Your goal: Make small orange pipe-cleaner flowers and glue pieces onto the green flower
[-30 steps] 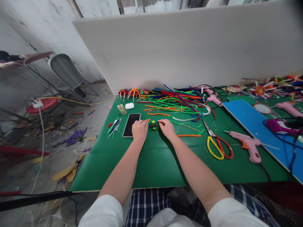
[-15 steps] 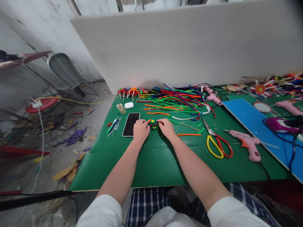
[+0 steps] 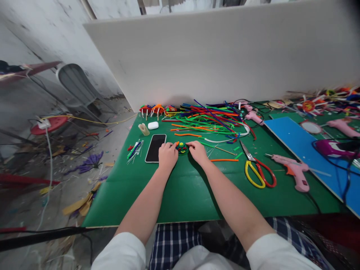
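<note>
Since a second ago the left hand (image 3: 167,155) has closed in against the coiled disc (image 3: 182,147), which lies on the green table (image 3: 185,191) beside the phone (image 3: 155,147), while the right hand (image 3: 198,152) pinches its opposite edge.

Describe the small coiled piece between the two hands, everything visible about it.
The coiled piece is a small round disc that looks wound from fuzzy pipe cleaners: a yellow centre, red next to it, then green rings with a darker outer band. It lies flat on the green table, just right of the phone and in front of the loose pipe cleaner pile. The left hand touches its left edge and the right hand its right edge. Finer detail is too small to tell.
</note>
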A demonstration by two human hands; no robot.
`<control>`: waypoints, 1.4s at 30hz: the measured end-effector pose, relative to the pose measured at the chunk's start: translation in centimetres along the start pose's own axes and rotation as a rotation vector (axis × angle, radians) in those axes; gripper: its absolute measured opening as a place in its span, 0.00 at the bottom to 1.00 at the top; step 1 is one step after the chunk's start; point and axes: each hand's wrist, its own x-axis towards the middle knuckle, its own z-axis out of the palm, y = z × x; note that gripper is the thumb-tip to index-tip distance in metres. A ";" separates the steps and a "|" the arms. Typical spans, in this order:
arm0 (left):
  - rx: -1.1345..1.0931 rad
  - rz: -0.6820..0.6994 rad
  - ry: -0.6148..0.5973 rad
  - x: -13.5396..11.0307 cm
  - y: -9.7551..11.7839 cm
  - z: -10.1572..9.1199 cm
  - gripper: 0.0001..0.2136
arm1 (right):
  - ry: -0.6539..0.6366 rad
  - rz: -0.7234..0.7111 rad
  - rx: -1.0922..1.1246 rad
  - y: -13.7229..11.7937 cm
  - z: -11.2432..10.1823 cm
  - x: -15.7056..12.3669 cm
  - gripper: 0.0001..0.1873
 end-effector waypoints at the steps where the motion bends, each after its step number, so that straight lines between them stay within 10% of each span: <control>1: -0.002 -0.004 0.003 0.0 0.0 0.0 0.16 | 0.002 0.002 0.000 0.0 0.0 0.0 0.17; 23: -0.111 -0.096 0.237 -0.3 -0.3 -1.7 0.13 | 0.148 -0.045 -0.140 -1.1 -1.4 0.1 0.18; 42: -0.145 -0.017 0.329 -3.8 0.8 -2.8 0.13 | -0.082 0.056 -0.663 -1.0 -4.4 5.8 0.16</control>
